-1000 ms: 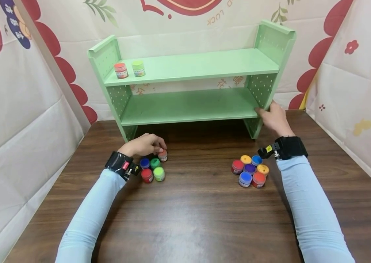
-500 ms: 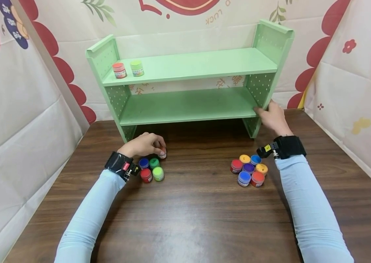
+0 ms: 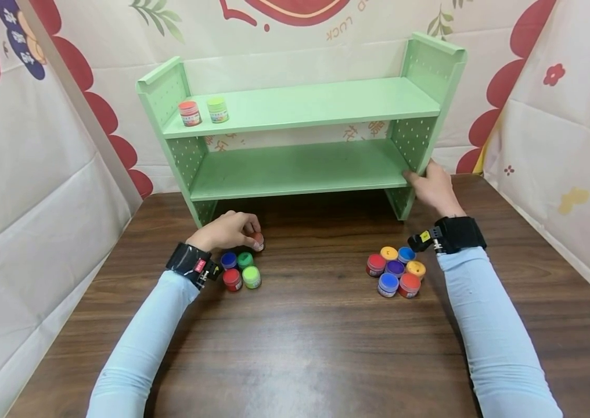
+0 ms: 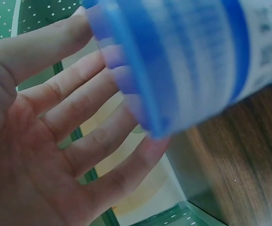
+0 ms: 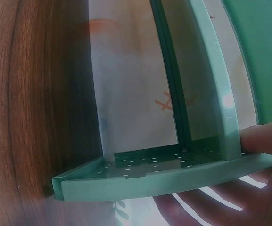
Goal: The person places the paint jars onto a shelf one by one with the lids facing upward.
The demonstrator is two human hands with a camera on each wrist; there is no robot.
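My left hand (image 3: pixel 229 230) reaches over the table and pinches a small paint jar with a reddish lid (image 3: pixel 259 240) between thumb and fingers. Just beside it stand jars with dark blue (image 3: pixel 229 260), green (image 3: pixel 245 260), red (image 3: pixel 233 280) and light green (image 3: pixel 251 277) lids. In the left wrist view a blue jar (image 4: pixel 187 61) fills the foreground and hides the fingertips of the left hand (image 4: pixel 79 127). My right hand (image 3: pixel 435 188) grips the right side panel of the green shelf (image 3: pixel 300 168); its thumb (image 5: pixel 260 138) lies on the inner side, fingers outside.
On the top board, at its left end, stand a red jar (image 3: pixel 190 114) and a light green jar (image 3: pixel 218 110). Several more jars, including a purple-lidded one (image 3: pixel 395 267), cluster on the brown table (image 3: pixel 305 337) at right. A printed cloth (image 3: pixel 295 64) hangs behind.
My left fingers have come further around the reddish-lidded jar and cover more of it. The right hand keeps its grip on the shelf. The head view has shifted slightly.
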